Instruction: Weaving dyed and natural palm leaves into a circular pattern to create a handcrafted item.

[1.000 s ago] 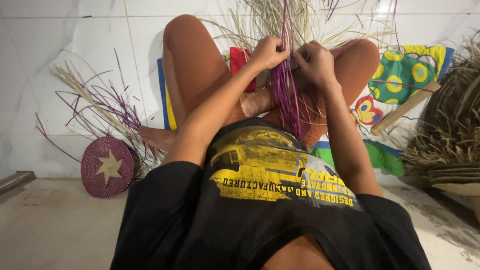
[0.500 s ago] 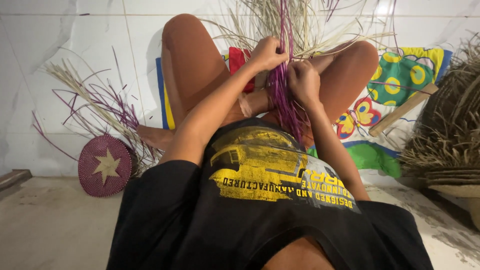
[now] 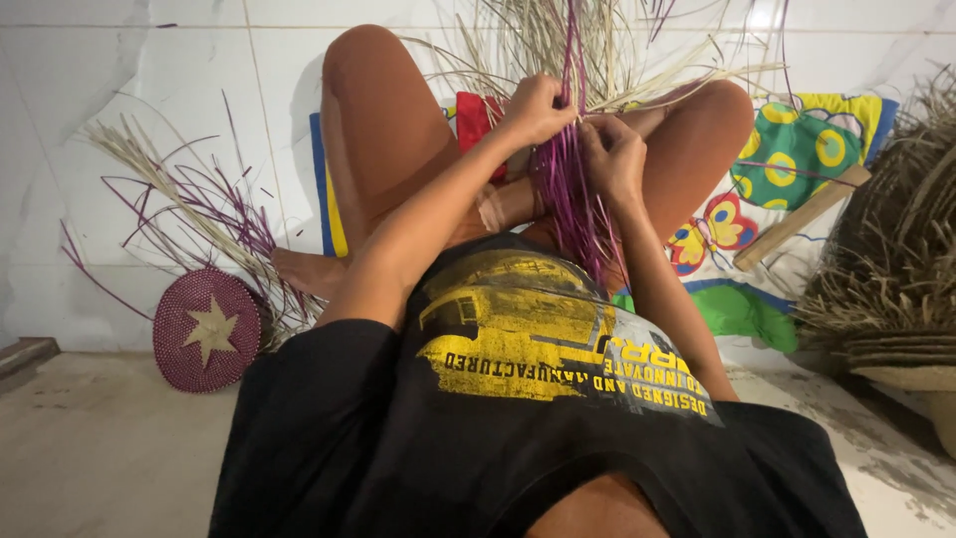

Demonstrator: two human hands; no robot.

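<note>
I sit on the floor with my knees raised, in a black shirt with a yellow print. Between my knees stands a bundle of purple straw strands (image 3: 566, 189) mixed with pale dry straw (image 3: 558, 45) that fans upward. My left hand (image 3: 538, 108) grips the purple strands near the top. My right hand (image 3: 612, 159) is closed on the same strands just beside and below it. The two hands nearly touch. The lower ends of the strands hang down onto my shirt.
A round purple woven mat with a pale star (image 3: 207, 329) leans at the left, with loose purple and pale straw (image 3: 179, 209) behind it. A colourful patterned cloth (image 3: 797, 159) lies under my legs. A wooden stick (image 3: 802, 217) and a heap of dry straw (image 3: 896, 259) are at right.
My right hand has dropped from beside the left hand down along the purple strands, then risen a little. The left hand has stayed at the top.
</note>
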